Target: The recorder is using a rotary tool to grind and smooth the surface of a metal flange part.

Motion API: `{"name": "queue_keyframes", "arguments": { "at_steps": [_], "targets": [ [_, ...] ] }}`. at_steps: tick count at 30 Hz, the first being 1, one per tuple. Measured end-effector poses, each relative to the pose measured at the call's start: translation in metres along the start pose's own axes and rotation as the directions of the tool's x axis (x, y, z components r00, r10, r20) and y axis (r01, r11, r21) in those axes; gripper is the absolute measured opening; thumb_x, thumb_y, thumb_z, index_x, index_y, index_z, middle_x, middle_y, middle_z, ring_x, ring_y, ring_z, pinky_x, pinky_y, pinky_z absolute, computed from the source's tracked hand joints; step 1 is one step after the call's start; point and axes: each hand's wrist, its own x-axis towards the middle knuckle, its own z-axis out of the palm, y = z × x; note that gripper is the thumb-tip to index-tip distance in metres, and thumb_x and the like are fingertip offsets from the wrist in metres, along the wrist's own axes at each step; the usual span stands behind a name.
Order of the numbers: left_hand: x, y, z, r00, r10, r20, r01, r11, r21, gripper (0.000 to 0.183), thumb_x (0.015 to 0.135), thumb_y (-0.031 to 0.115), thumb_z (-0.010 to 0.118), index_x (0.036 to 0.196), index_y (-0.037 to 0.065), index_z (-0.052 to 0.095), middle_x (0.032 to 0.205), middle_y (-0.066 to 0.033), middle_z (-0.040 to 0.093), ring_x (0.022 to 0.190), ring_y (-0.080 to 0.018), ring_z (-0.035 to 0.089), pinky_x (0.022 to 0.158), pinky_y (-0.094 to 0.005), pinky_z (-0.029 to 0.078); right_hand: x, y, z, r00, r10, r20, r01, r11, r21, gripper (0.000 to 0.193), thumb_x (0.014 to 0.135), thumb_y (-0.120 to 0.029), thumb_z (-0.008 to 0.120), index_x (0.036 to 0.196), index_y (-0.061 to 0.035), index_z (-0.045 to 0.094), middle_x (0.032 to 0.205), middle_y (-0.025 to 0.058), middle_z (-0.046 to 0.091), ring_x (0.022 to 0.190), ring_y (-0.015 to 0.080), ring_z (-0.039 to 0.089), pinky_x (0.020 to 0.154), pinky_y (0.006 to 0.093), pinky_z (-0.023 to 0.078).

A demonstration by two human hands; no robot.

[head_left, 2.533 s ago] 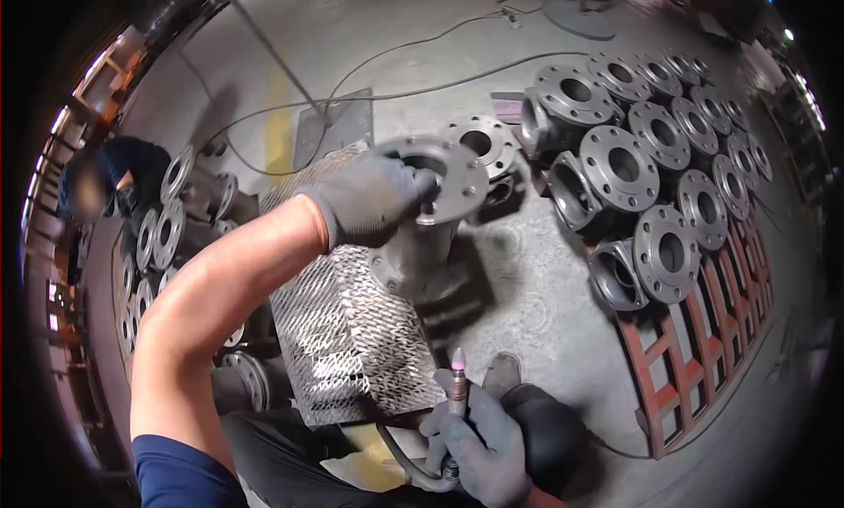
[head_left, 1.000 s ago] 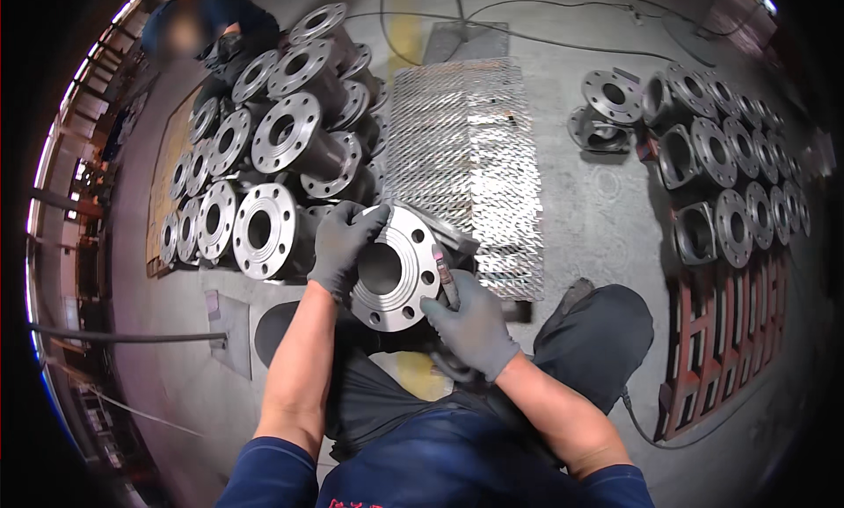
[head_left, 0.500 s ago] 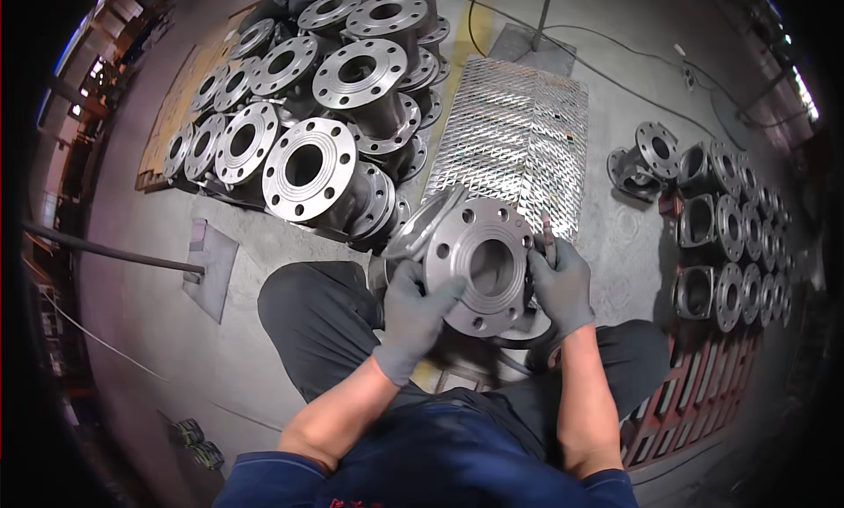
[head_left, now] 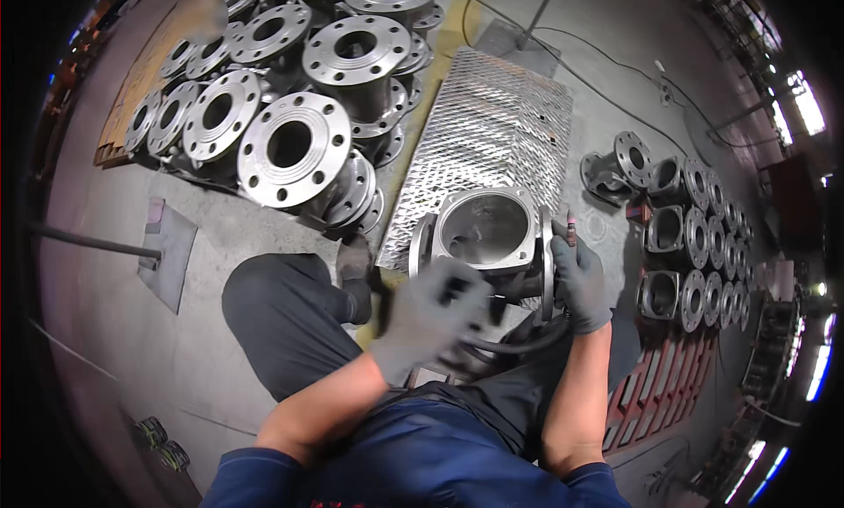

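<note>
A grey metal valve body stands before me on the metal sheet, its square-rimmed opening upward and a round flange on either side. My left hand, gloved in grey, is in front of its near left side; motion smears the fingers, so whether they touch it is unclear. At the right flange is my gloved right hand, closed around a slim tool with a pinkish tip. The tool's lower part is hidden in the glove. A dark hose curves below the casting toward that hand.
Flanged castings are stacked at the far left beside a wooden pallet. More castings stand in rows on the right, near a red slatted rack. A textured metal sheet lies ahead, with cables beyond it.
The valve body has turned from flange facing me to square opening facing up. My left hand has come off its flange and moved nearer to me. The right hand keeps the tool.
</note>
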Motion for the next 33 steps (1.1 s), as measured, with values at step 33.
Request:
{"name": "queue_keyframes", "arguments": {
  "at_steps": [33],
  "targets": [
    [0.079, 0.044, -0.068, 0.93, -0.364, -0.056, 0.367, 0.906, 0.212, 0.049, 0.093, 0.017, 0.081, 0.132, -0.01, 0.066, 0.108, -0.0081, 0.076, 0.088, -0.0099, 0.068, 0.079, -0.0286, 0.057, 0.005, 0.089, 0.059, 0.935, 0.322, 0.147, -0.348, 0.912, 0.216, 0.045, 0.118, -0.039, 0.05, 0.128, 0.0002, 0.07, 0.096, 0.0065, 0.073, 0.075, 0.0121, 0.067, 0.066, 0.0297, 0.053]
  ]
}}
